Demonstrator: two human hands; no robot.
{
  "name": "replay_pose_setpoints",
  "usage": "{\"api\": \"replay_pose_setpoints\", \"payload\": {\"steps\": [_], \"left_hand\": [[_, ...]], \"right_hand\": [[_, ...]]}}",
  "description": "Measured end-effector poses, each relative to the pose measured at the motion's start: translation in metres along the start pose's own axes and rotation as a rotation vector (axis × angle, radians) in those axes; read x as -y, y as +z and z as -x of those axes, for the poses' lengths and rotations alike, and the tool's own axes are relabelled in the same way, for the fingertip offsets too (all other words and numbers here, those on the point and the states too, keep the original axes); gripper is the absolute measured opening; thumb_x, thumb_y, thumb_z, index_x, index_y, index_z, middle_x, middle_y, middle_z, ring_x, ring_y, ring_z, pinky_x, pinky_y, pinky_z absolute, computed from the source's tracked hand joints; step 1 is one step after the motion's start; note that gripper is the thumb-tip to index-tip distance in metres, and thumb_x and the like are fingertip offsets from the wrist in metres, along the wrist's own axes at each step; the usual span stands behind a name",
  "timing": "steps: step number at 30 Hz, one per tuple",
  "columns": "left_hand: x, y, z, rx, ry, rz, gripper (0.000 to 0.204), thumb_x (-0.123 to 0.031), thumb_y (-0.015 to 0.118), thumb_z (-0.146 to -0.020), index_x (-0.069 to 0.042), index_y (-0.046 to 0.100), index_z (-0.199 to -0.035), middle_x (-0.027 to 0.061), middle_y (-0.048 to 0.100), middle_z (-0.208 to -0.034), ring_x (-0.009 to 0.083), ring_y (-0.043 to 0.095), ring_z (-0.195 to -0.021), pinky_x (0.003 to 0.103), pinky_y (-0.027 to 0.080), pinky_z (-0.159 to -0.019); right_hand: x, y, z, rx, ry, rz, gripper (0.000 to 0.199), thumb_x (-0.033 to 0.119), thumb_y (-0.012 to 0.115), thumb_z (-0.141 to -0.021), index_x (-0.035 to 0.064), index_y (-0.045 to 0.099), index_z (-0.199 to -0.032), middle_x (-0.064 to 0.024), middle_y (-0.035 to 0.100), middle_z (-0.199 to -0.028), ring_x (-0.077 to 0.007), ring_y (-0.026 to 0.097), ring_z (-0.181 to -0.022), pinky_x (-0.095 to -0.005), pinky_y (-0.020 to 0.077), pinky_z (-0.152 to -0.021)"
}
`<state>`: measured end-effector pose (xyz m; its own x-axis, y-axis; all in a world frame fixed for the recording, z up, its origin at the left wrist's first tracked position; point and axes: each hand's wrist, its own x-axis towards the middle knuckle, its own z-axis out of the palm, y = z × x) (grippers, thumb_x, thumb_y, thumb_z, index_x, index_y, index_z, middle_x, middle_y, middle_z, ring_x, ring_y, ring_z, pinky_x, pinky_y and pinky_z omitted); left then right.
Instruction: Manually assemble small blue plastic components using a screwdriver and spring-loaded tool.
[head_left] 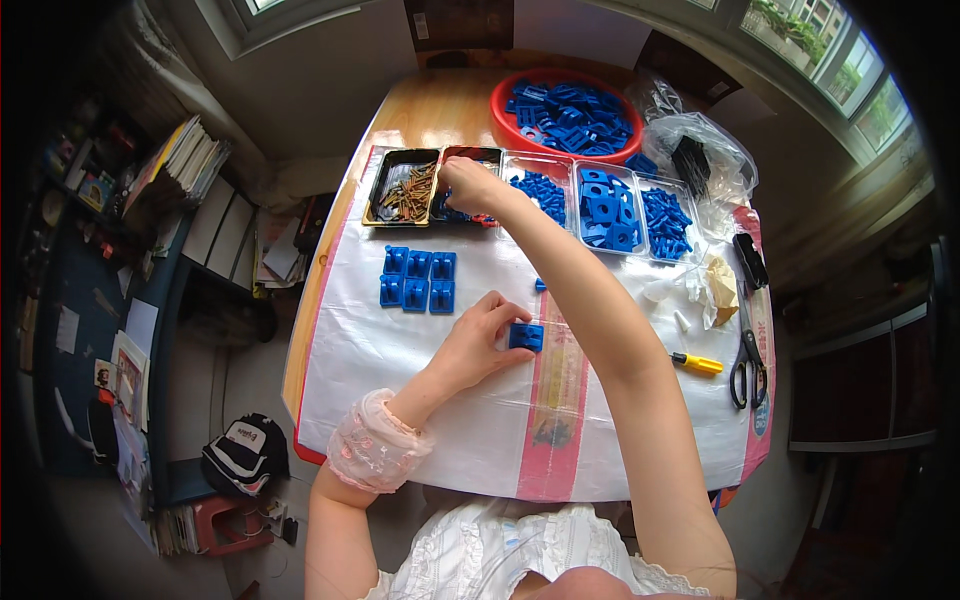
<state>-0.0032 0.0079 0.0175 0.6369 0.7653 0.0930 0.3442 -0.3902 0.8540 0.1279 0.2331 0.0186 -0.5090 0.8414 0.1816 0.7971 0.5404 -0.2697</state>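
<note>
My left hand (476, 340) pinches a small blue plastic block (526, 337) that rests on the white plastic sheet (400, 380) covering the table. My right hand (466, 186) reaches far across the table into a dark tray (478, 155) that holds small parts; its fingers curl down into the tray and what they hold is hidden. To the left of that tray stands a black tray of brown screws (403, 189). Several finished blue blocks (417, 279) lie in a tidy group on the sheet between my two hands.
Clear trays of blue parts (608, 210) line the far side, with a red bowl of blue pieces (568, 113) behind. A clear bag of black parts (695, 155), scissors (747, 360), a yellow-handled tool (697, 363) and crumpled paper (718, 285) lie at right. Shelves, papers and a cap sit at left.
</note>
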Motion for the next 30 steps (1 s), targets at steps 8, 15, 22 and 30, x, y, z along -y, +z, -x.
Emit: {"api": "replay_pose_setpoints", "payload": {"steps": [8,15,22,30], "left_hand": [[-0.001,-0.003,0.001,0.017,-0.028,-0.013,0.043,-0.015,0.089,-0.078,-0.008,0.07,-0.116,0.0105,0.06,-0.108,0.027,0.065,-0.096,0.038,0.054,-0.084],[0.005,0.001,0.003,-0.045,0.029,-0.003,0.046,-0.013,0.09,-0.075,-0.007,0.071,-0.116,0.0062,0.057,-0.099,0.0188,0.055,-0.082,0.033,0.05,-0.076],[0.003,0.002,0.0,-0.035,0.035,-0.005,0.046,-0.013,0.091,-0.074,-0.005,0.072,-0.116,0.007,0.058,-0.099,0.0195,0.056,-0.082,0.034,0.05,-0.076],[-0.001,-0.001,0.0,-0.004,-0.014,-0.013,0.043,-0.014,0.089,-0.076,-0.007,0.071,-0.114,0.0098,0.06,-0.104,0.0241,0.061,-0.087,0.038,0.053,-0.081]], "right_hand": [[-0.001,-0.015,0.005,0.045,0.103,-0.142,0.018,-0.002,0.068,-0.071,0.0058,0.078,-0.084,-0.0186,0.075,-0.086,-0.0367,0.074,-0.088,-0.0444,0.0584,-0.079],[0.008,-0.018,0.021,0.02,-0.003,-0.04,0.021,0.004,0.071,-0.072,0.0045,0.076,-0.092,-0.0187,0.074,-0.098,-0.0359,0.072,-0.1,-0.0454,0.0579,-0.085],[0.006,-0.013,0.02,0.168,0.088,-0.008,0.028,0.009,0.077,-0.073,0.0053,0.073,-0.1,-0.0159,0.068,-0.112,-0.0341,0.064,-0.115,-0.0426,0.0521,-0.097],[0.007,-0.016,0.017,0.163,-0.009,-0.055,0.017,0.004,0.073,-0.072,0.0022,0.074,-0.089,-0.0194,0.074,-0.091,-0.0365,0.072,-0.094,-0.0439,0.057,-0.084]]}}
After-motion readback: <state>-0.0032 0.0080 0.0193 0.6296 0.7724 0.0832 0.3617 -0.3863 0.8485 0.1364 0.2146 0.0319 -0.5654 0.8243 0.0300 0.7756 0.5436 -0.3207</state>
